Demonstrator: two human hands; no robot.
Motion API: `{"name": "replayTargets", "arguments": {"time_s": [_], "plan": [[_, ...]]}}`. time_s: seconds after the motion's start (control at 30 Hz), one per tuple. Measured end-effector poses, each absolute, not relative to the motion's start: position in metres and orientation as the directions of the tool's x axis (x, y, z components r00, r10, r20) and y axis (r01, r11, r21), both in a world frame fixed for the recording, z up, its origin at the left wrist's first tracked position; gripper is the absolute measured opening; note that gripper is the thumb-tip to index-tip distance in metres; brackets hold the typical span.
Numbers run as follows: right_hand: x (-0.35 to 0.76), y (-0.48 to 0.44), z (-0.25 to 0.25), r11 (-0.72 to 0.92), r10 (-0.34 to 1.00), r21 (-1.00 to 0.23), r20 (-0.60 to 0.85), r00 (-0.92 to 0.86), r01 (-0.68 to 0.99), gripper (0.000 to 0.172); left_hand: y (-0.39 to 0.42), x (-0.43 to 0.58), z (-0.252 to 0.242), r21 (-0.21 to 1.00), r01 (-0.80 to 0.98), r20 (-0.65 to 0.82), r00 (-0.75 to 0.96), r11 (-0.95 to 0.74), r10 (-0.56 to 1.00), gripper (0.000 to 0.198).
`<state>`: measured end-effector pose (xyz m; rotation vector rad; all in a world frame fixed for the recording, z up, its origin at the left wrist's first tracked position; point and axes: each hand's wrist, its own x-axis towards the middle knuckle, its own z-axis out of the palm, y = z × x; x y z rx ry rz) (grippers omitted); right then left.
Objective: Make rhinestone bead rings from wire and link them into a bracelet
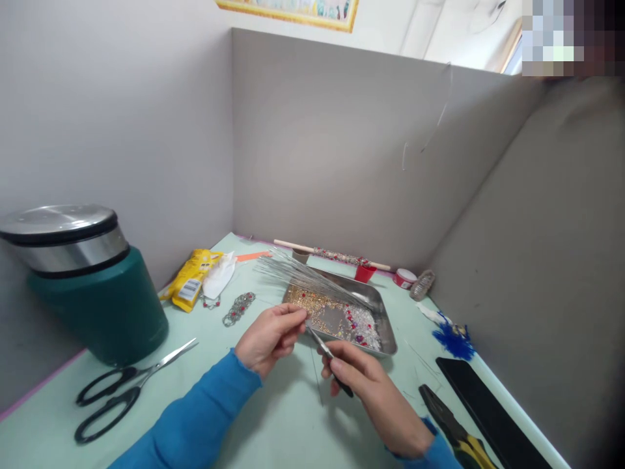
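Note:
My left hand pinches thumb to forefinger on what looks like a thin wire, which hangs below the fingertips. My right hand is closed around a slim, pointed metal tool with a dark handle, probably small pliers; its exact kind is unclear. The tip of this tool points at the left fingertips, very near them. Just beyond both hands is a metal tray holding gold, clear and red beads. A bundle of thin wires lies across the tray's far left part.
Black-handled scissors and a green canister stand left, near a yellow packet and a beaded wire piece. Yellow-handled pliers, a black strip and a blue tuft are right. Grey partitions enclose the table.

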<state>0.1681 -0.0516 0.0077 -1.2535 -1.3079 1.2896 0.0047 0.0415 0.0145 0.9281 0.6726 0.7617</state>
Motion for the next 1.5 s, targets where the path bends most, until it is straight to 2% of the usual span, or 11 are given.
{"name": "replayTargets", "arguments": {"time_s": [0.2, 0.37, 0.67, 0.73, 0.87, 0.93, 1.03, 1.2, 1.37, 1.5], "plan": [[0.170, -0.052, -0.005, -0.066, 0.997, -0.998, -0.066, -0.029, 0.010, 0.028, 0.040, 0.010, 0.010, 0.895, -0.214, -0.216, 0.561, 0.392, 0.799, 0.021], [0.171, -0.055, -0.001, -0.096, 0.995, -0.994, -0.096, 0.013, 0.057, 0.024, 0.036, 0.018, 0.009, 0.941, -0.123, -0.206, 0.527, 0.314, 0.824, 0.019], [0.171, -0.054, -0.003, -0.129, 0.988, -0.992, -0.130, 0.083, -0.019, 0.024, 0.033, 0.020, 0.012, 0.967, -0.036, -0.201, 0.494, 0.250, 0.846, 0.020], [0.173, -0.054, -0.007, -0.122, 0.991, -0.989, -0.126, 0.042, -0.081, 0.027, 0.033, 0.018, 0.011, 0.961, -0.061, -0.204, 0.503, 0.270, 0.840, 0.022], [0.171, -0.052, -0.012, -0.130, 0.988, -0.937, -0.095, -0.121, -0.324, 0.034, 0.034, 0.015, 0.011, 0.931, -0.153, -0.203, 0.537, 0.331, 0.819, 0.024], [0.167, -0.052, -0.012, -0.105, 0.990, -0.900, -0.056, -0.126, -0.422, 0.034, 0.034, 0.014, 0.011, 0.921, -0.176, -0.203, 0.544, 0.348, 0.814, 0.025], [0.162, -0.053, -0.011, -0.020, 0.998, -0.876, 0.009, -0.059, -0.481, 0.030, 0.034, 0.013, 0.012, 0.920, -0.175, -0.209, 0.537, 0.350, 0.817, 0.024], [0.160, -0.053, -0.007, 0.090, 0.995, -0.901, 0.064, 0.074, -0.424, 0.032, 0.029, 0.019, 0.009, 0.954, -0.075, -0.197, 0.574, 0.290, 0.795, 0.023], [0.163, -0.053, -0.013, 0.081, 0.977, -0.995, 0.067, 0.202, -0.065, 0.018, 0.015, 0.036, 0.006, 0.977, 0.034, -0.193, 0.557, 0.210, 0.808, 0.018], [0.163, -0.053, -0.018, 0.078, 0.975, -0.994, 0.061, 0.212, -0.072, 0.015, 0.008, 0.044, 0.005, 0.977, 0.038, -0.195, 0.547, 0.209, 0.814, 0.015]]}}
